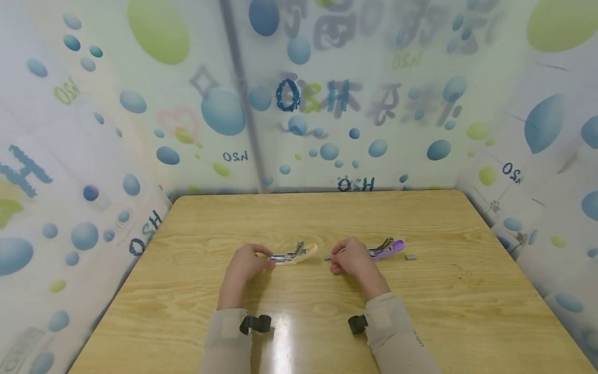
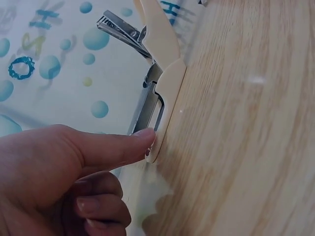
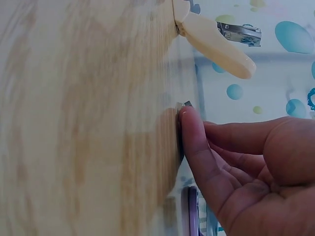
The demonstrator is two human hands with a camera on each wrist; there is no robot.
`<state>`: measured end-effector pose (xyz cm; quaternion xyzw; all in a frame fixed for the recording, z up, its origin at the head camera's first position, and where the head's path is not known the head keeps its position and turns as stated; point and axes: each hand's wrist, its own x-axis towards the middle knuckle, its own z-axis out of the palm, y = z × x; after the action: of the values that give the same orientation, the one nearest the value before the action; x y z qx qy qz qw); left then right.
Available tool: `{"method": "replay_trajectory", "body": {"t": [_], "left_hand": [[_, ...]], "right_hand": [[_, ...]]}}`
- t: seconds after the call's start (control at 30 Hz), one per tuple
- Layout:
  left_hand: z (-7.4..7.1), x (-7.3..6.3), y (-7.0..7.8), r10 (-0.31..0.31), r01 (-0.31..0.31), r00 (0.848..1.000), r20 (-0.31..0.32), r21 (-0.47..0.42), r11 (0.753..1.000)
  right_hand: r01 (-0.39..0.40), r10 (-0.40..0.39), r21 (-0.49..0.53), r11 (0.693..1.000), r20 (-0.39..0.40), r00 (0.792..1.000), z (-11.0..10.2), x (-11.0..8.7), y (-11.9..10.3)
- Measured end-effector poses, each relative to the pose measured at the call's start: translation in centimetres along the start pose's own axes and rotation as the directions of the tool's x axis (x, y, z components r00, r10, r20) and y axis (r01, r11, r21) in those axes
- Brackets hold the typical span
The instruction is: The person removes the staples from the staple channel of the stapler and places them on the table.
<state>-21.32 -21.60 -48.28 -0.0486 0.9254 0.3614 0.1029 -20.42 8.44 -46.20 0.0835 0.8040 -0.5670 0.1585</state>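
Observation:
A cream stapler (image 1: 294,258) lies on the table with its metal upper part tilted up off the body. My left hand (image 1: 247,266) pinches its front end; the thumb presses the near side in the left wrist view, where the stapler (image 2: 167,93) shows its metal channel. To the right, my right hand (image 1: 353,258) holds a small grey strip of staples (image 1: 327,257) at its fingertips, low over the wood. In the right wrist view the fingers mostly hide the strip (image 3: 188,104). Behind that hand lies a purple stapler (image 1: 394,250), its metal part also raised and its front end hidden.
Another short grey staple strip (image 1: 411,257) lies right of the purple stapler. The wooden table (image 1: 299,218) meets a patterned curtain (image 1: 303,140) at its far edge, with similar sheets along both sides.

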Motion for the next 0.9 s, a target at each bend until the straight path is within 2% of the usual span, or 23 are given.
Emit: {"method": "replay_trajectory", "body": {"t": [0.2,0.37,0.57,0.73,0.83,0.9], "left_hand": [[-0.5,-1.7,1.5,-0.026,0.026,1.000,-0.015,-0.029,0.999],[-0.7,-2.1,1.7,-0.044,0.044,0.999,-0.028,-0.011,0.999],[-1.4,-2.1,1.9,-0.023,0.023,1.000,-0.007,0.013,1.000],[-3.0,-2.2,2.8,0.065,-0.068,0.997,0.049,0.056,0.996],[-4.3,-1.9,4.0,0.118,-0.127,0.989,0.087,0.098,0.987],[-5.2,-1.4,4.8,0.145,-0.158,0.984,0.104,0.125,0.980]], "right_hand": [[0.000,0.000,-0.018,1.000,0.007,1.000,-0.1,-0.1,-0.2],[0.007,-0.007,-0.029,1.000,0.013,1.000,-0.1,0.0,-0.1],[0.040,-0.039,-0.080,0.996,0.011,0.999,-1.0,0.0,-1.0],[0.069,-0.066,-0.085,0.994,0.030,0.997,-2.7,-0.6,-3.2],[0.105,-0.099,-0.153,0.983,0.045,0.994,-4.4,-1.2,-4.5],[0.140,-0.132,-0.235,0.962,0.049,0.990,-6.0,-1.7,-5.1]]}}
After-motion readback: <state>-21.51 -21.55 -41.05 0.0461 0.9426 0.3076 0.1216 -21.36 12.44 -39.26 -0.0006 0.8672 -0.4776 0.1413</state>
